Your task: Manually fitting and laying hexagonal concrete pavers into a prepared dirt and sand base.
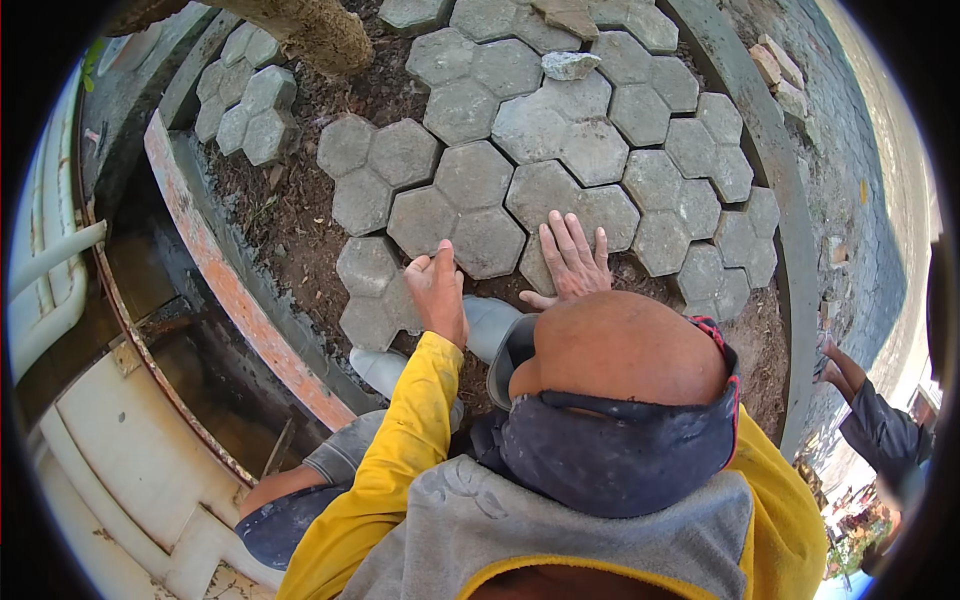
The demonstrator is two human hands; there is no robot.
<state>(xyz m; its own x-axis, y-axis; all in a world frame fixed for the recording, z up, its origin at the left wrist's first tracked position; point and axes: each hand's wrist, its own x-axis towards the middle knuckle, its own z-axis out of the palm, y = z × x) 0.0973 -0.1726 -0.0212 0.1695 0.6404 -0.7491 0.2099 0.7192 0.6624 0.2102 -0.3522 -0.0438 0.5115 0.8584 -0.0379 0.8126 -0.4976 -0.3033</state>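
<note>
Three-lobed concrete pavers [460, 212] already cover the upper centre, soil [292, 215] left of centre remains bare, the right hand [572, 262] lies flat, fingers spread, and the left hand [438, 295] curls, contents unclear.

Brn soil bed [300, 190], grey 3-lobed conc pavers [463, 213] on it, narrow gaps btwn

Situated outdoors in daylight, on dark, bare soil [300, 200] scattered with small debris. Bounded on the right by a grey concrete curb [797, 310], on the left by a low wall [217, 265] with worn orange colouring. Shaded at far right across a grey paved lane [855, 180]; brightly sunlit beyond. Bordered at far left by a rusty strip [150, 358], pale pipes [62, 253] and a cream panel [130, 440]. Intersected at upper left by a tree trunk [325, 35].
</note>
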